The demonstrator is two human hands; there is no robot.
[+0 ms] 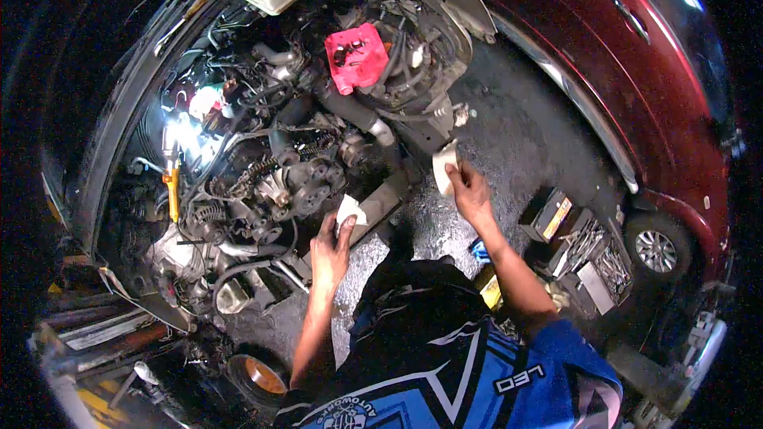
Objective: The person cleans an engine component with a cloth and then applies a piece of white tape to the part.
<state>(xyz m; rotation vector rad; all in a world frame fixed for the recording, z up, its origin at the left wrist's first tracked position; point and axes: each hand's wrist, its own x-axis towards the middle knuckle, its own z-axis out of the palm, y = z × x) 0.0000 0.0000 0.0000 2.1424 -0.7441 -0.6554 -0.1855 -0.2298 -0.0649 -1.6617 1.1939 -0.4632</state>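
Observation:
My left hand (327, 250) is closed on a small white crumpled piece (350, 210), paper or cloth; I cannot tell which. Pinched in my right hand (472, 193) is a flat cream-coloured strip (445, 167), bent at its upper end. The two hands are apart, in front of an opened car engine (302, 183) with its pulleys and timing chain exposed. The left hand is nearest the engine's front edge, beside a grey metal beam (377, 210). Below the right hand lies the wet-looking grey floor (509, 135).
A pink plastic container (359, 83) with small dark parts sits on the engine bay. A bright work lamp with an orange handle (172, 191) stands at the left. Toolboxes with wrenches (608, 266) lie at the right, near a dark red car (628, 71). A wheel-like part (258, 377) is lower left.

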